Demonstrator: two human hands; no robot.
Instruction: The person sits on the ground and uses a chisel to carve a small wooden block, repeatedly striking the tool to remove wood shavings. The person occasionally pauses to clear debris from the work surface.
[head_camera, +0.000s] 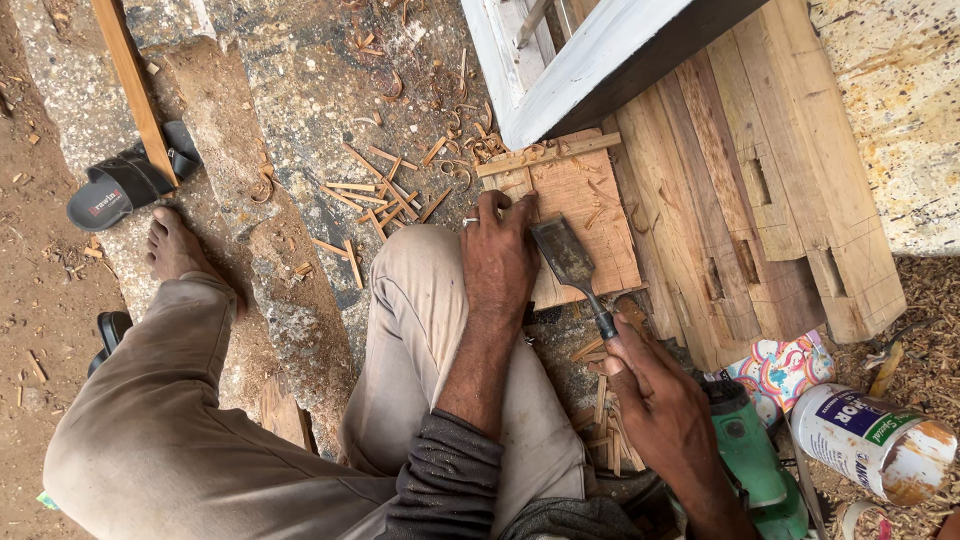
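Note:
My left hand presses flat on the near left part of a small reddish wooden board, its fingers spread over the board's edge. My right hand grips the handle of a wide chisel. The chisel's dark blade lies on the board, just right of my left hand, pointing away from me. A thin wooden strip lies across the board's far end. My knee in beige trousers rests against the board's left side.
Thick planks with cut mortises lie to the right, a white-painted frame beyond. A green power tool, a lying tin and a colourful packet sit at lower right. Wood chips, a sandal, my bare foot.

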